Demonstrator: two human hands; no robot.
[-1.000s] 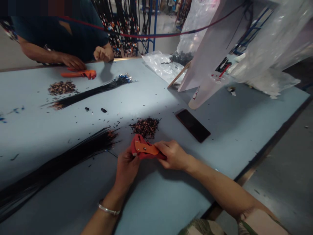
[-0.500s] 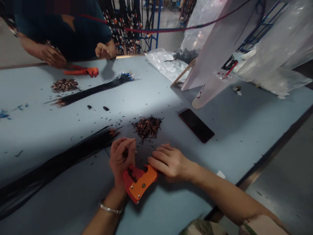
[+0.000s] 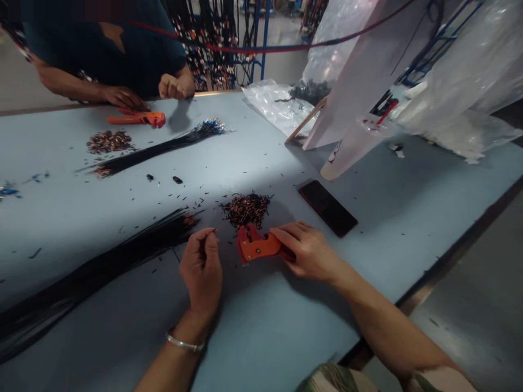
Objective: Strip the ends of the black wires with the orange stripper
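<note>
My right hand grips the handles of an orange and red cutting tool, its head pointing left just above the table. My left hand is beside it, thumb and fingers pinched on something too small to make out. Right behind the tool lies a small heap of cut wire ends. A long bundle of thin black wires stretches to the left of my left hand.
A dark phone lies to the right of the heap. Across the blue table a person's hands rest by another orange tool, a second wire bundle and a scrap pile. Plastic bags crowd the far right.
The tool went from both hands to lying by my left wrist, and is now back in my right hand near the heap. My left hand let go and pinched shut.
</note>
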